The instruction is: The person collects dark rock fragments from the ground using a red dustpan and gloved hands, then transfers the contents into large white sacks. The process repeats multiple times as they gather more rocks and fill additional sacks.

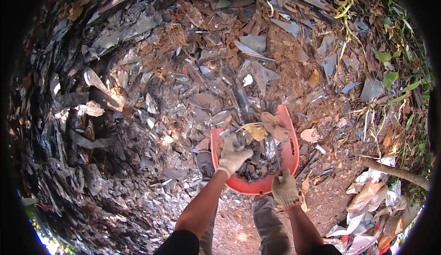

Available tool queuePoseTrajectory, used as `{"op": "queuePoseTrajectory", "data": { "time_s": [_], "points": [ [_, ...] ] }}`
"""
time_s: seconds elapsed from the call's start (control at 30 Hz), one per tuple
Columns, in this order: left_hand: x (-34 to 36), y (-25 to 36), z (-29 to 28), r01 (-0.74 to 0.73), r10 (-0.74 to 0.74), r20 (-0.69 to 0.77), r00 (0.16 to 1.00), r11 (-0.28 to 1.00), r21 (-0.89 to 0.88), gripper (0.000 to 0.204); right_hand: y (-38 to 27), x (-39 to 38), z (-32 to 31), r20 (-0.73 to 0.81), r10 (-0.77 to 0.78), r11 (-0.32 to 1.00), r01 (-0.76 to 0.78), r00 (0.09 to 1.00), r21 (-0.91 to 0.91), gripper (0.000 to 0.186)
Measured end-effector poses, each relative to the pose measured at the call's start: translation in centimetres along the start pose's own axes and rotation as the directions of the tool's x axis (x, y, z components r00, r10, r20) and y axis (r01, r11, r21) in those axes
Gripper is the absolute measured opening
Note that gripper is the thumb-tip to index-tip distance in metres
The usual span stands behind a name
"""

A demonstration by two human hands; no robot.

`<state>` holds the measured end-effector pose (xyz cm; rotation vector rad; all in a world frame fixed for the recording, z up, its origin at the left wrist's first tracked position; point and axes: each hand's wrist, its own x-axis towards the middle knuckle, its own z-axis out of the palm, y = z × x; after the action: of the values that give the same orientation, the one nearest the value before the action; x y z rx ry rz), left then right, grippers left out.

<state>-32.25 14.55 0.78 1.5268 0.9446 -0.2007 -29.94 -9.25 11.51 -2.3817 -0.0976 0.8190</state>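
A red plastic scoop [240,187], U-shaped with slots in its rim, lies before me at the lower middle. Dark shards, a clear crumpled piece and dry leaves [256,132] fill it. My gloved left hand [233,156] lies over its left wall, thumb apart and fingers stretched toward the debris inside; the fingertips are partly lost among the pieces. At the near right corner, my gloved right hand [285,189] is closed around the scoop's rim. A long dark piece [240,100], blurred, leans at the scoop's far opening.
Heaped dark shards [101,172] cover the ground to the left and ahead. Reddish soil [239,229] shows near my legs. A branch [397,173] juts in from the right above crumpled white and brown scraps [367,204]. Green plants [411,85] line the right side.
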Motion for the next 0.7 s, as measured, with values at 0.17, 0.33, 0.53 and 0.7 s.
{"op": "queuePoseTrajectory", "data": {
  "time_s": [0.17,0.33,0.53,0.7],
  "points": [
    [-2.9,4.7,-5.5,-0.033,0.122,-0.263,0.957,0.947,0.319,0.095,-6.5,1.7,-3.1,-0.171,-0.154,0.984,0.167,0.973,0.064,0.016],
    [2.8,8.6,-11.8,0.029,0.241,-0.371,0.897,0.805,0.593,0.112,-16.8,10.5,-0.2,-0.134,-0.059,0.964,0.091,0.989,0.248,0.021],
    [9.2,15.4,-8.3,0.225,-0.055,-0.414,0.909,0.9,0.374,0.123,-18.8,19.0,9.5,0.13,-0.099,0.953,0.132,0.986,-0.273,0.032],
    [9.0,12.1,-6.7,0.069,-0.047,-0.426,0.903,0.997,0.036,0.112,-13.6,15.9,8.5,0.221,-0.267,0.852,0.337,0.938,-0.401,0.034]
  ]
}}
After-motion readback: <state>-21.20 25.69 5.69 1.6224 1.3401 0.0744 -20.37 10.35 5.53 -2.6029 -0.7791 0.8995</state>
